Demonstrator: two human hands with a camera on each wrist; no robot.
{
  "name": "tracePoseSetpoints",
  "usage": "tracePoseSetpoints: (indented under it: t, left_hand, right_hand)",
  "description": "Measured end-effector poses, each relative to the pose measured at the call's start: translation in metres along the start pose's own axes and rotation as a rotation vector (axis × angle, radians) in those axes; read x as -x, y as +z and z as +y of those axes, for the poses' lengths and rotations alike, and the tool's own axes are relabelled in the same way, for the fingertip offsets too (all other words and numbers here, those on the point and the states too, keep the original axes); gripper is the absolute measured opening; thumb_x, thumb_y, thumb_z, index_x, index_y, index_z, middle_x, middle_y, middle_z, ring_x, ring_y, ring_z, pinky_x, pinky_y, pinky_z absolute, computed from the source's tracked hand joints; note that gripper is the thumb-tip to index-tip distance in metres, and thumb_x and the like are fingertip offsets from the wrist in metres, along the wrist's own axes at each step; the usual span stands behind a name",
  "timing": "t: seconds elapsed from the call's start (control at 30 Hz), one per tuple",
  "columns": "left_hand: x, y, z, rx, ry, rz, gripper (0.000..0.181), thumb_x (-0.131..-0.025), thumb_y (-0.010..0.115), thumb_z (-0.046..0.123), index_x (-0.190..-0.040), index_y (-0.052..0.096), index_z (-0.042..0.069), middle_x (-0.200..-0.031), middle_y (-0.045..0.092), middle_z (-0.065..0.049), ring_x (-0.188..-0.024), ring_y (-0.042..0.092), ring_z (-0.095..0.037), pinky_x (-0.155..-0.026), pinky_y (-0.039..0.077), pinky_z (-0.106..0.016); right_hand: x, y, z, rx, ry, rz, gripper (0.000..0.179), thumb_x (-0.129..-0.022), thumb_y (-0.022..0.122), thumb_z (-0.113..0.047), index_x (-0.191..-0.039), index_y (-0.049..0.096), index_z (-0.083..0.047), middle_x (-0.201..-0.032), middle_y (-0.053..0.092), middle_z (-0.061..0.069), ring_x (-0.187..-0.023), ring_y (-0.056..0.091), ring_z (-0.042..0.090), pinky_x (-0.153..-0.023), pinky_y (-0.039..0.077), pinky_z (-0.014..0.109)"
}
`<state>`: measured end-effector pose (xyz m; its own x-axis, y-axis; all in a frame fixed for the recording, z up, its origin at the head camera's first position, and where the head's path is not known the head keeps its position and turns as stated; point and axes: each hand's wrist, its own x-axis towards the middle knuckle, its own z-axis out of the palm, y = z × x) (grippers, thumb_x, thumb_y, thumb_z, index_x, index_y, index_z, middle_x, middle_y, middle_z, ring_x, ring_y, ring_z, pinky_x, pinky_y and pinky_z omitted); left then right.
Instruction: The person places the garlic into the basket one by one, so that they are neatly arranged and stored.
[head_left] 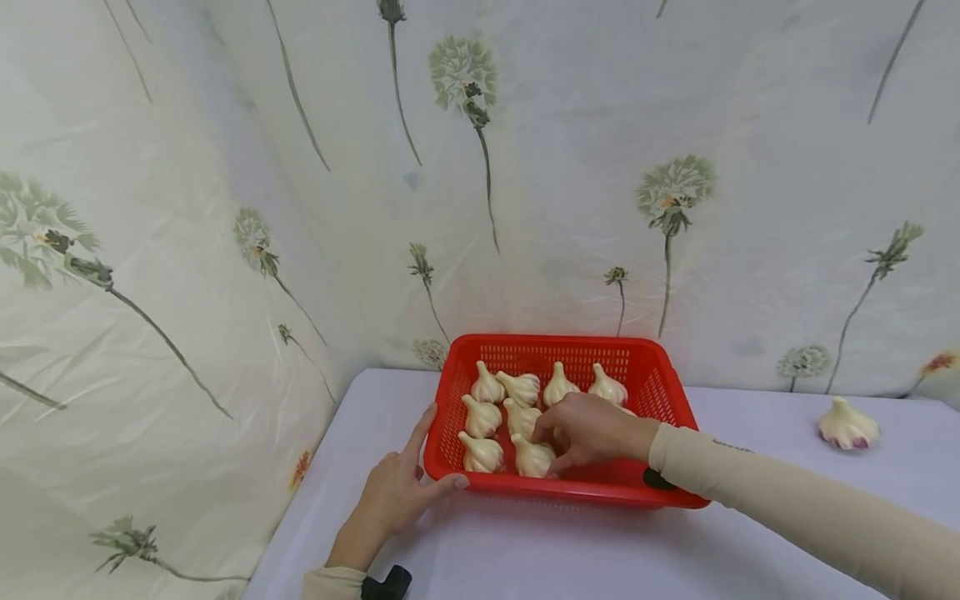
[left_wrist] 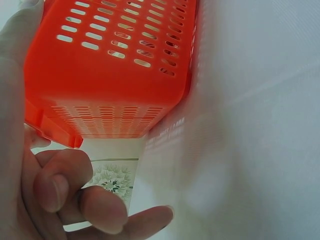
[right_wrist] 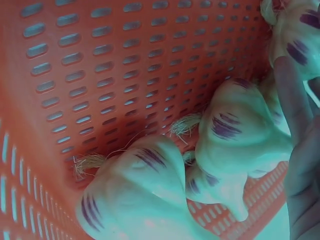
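A red plastic basket [head_left: 570, 492] with slotted walls stands on the table, holding several white garlic bulbs with purple streaks. My left hand [head_left: 397, 492] is at its near left corner, thumb along the front rim and index finger up the left side. In the left wrist view the other fingers [left_wrist: 105, 207] bend loosely beside the basket wall [left_wrist: 115, 70]. Inside the basket, my right hand [head_left: 588, 429] pinches a garlic bulb [head_left: 532, 457] in the front row. The right wrist view shows a finger against a garlic bulb [right_wrist: 300, 42]; the thumb's contact is hidden there.
One garlic bulb [head_left: 849, 425] sits alone on the white-covered table [head_left: 780, 417] to the right. Behind and to the left hangs a dandelion-patterned cloth [head_left: 547, 208]. More garlic bulbs [right_wrist: 145, 185] lie beneath the right wrist, near the basket's slotted side [right_wrist: 115, 75].
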<state>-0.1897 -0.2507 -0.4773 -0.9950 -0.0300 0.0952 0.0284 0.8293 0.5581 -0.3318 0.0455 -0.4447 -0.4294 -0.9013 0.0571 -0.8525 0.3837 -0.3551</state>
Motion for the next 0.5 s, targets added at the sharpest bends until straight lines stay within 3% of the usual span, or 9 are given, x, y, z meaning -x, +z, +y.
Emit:
tracePoseSetpoints:
  t: [0.23,0.5]
  left_hand:
    - [0.002,0.000,0.001,-0.008,-0.025,-0.001,0.103,-0.073,0.063,0.079,-0.155,0.012,0.048,-0.061,0.044,0.001,-0.056,0.037,-0.012,-0.047,0.030,-0.026]
    - [0.002,0.000,0.003,0.001,-0.032,-0.009,0.102,-0.073,0.063,0.080,-0.155,0.012,0.048,-0.060,0.045,0.001,-0.055,0.037,-0.012,-0.047,0.030,-0.026]
  right_hand:
    - [0.008,-0.014,-0.001,-0.189,0.084,0.021,0.042,-0.073,0.084,-0.050,-0.106,0.076,-0.025,-0.096,0.074,-0.011,-0.079,0.068,0.010,-0.070,0.054,0.026]
    - [0.033,-0.048,0.000,-0.270,0.193,0.101,0.030,-0.081,0.079,-0.045,-0.103,0.077,-0.024,-0.093,0.073,-0.012,-0.073,0.065,0.008,-0.065,0.055,0.027]
